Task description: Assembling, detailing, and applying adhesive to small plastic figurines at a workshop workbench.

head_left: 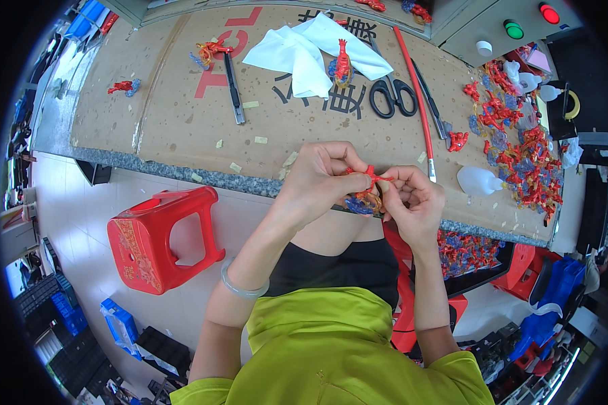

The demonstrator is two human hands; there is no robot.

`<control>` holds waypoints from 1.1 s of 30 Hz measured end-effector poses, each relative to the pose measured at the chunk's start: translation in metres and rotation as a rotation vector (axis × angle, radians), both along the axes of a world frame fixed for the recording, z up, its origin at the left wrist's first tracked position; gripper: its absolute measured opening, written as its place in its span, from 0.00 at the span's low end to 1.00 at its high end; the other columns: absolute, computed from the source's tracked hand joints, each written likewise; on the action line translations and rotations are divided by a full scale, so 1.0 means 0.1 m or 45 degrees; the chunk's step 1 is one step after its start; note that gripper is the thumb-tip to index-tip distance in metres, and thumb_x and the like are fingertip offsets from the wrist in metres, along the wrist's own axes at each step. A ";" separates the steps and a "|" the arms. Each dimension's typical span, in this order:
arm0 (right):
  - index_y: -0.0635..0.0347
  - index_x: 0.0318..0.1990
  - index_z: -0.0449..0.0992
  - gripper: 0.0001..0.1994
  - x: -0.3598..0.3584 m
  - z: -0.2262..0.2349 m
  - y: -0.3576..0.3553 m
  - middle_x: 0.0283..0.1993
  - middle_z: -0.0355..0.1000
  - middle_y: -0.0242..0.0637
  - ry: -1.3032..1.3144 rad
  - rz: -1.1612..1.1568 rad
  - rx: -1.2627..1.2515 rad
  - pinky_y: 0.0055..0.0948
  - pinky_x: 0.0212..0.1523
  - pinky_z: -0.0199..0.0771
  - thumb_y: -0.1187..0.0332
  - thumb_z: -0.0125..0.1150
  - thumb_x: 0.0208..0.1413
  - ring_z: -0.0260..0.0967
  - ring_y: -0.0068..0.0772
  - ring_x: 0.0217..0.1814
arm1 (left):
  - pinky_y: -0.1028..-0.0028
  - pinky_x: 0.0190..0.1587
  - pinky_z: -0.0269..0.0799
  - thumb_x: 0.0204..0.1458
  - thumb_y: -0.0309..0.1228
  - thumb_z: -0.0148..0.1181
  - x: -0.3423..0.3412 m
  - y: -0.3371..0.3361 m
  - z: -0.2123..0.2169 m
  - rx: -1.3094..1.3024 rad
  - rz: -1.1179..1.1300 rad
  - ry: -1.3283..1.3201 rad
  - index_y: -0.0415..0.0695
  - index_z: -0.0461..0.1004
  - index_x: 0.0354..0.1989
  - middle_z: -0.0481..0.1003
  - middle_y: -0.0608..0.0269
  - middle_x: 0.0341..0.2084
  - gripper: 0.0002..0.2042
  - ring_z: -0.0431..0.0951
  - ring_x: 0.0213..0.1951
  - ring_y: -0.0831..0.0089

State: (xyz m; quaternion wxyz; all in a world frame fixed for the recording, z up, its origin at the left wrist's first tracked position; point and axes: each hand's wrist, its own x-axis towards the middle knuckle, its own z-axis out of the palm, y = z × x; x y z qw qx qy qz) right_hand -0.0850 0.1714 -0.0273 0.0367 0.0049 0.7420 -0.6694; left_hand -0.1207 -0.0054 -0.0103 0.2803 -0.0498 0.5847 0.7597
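Over the table's near edge, both my hands hold one small red plastic figurine (pixel 365 201) with a translucent blue and orange base. My left hand (pixel 316 181) pinches its upper part between thumb and fingers. My right hand (pixel 416 201) has its fingertips closed on the figurine's other side. Fingers partly cover the piece. Beyond my hands, a similar red figurine (pixel 343 66) lies on a white cloth (pixel 297 59). Black-handled scissors (pixel 393 100) and a long red-handled brush (pixel 419 94) lie to its right.
A utility knife (pixel 234 88) lies at left, another knife (pixel 432 101) beside the brush. A heap of red and blue figurines (pixel 523 158) covers the table's right, near a white squeeze bottle (pixel 478 181). A red stool (pixel 142 243) stands at left; a black tray (pixel 483 280) holds more pieces below.
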 end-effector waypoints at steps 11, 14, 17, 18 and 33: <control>0.71 0.35 0.73 0.05 0.01 0.00 0.00 0.24 0.72 0.31 -0.001 -0.005 -0.004 0.11 0.19 0.64 0.82 0.57 0.51 0.66 0.11 0.21 | 0.86 0.21 0.62 0.47 0.21 0.59 0.01 0.00 -0.03 0.033 0.012 0.011 0.38 0.72 0.26 0.77 0.64 0.20 0.03 0.72 0.21 0.88; 0.71 0.36 0.74 0.05 0.01 0.00 0.00 0.24 0.72 0.31 -0.008 0.000 -0.006 0.11 0.20 0.64 0.82 0.57 0.51 0.67 0.11 0.21 | 0.86 0.24 0.65 0.48 0.20 0.59 0.03 -0.01 -0.05 0.065 -0.022 0.022 0.37 0.71 0.27 0.77 0.63 0.22 0.02 0.73 0.24 0.87; 0.71 0.36 0.74 0.05 0.01 0.00 0.00 0.25 0.73 0.31 -0.006 0.001 -0.007 0.11 0.20 0.65 0.82 0.57 0.51 0.67 0.11 0.22 | 0.85 0.29 0.68 0.48 0.17 0.57 0.08 0.00 -0.11 0.168 0.060 0.138 0.36 0.71 0.28 0.77 0.62 0.25 0.02 0.75 0.28 0.85; 0.71 0.36 0.74 0.05 0.01 0.00 0.00 0.26 0.73 0.31 0.001 -0.003 -0.008 0.10 0.21 0.65 0.82 0.57 0.51 0.67 0.11 0.23 | 0.84 0.31 0.69 0.48 0.16 0.56 0.08 0.00 -0.10 0.169 0.049 0.141 0.35 0.70 0.29 0.76 0.61 0.26 0.03 0.75 0.30 0.84; 0.70 0.37 0.73 0.06 0.04 -0.02 -0.02 0.26 0.72 0.30 0.092 -0.048 -0.047 0.10 0.22 0.64 0.82 0.57 0.51 0.67 0.11 0.24 | 0.83 0.35 0.71 0.49 0.15 0.55 0.17 0.08 -0.13 0.200 0.131 0.257 0.35 0.69 0.30 0.76 0.62 0.28 0.03 0.75 0.33 0.82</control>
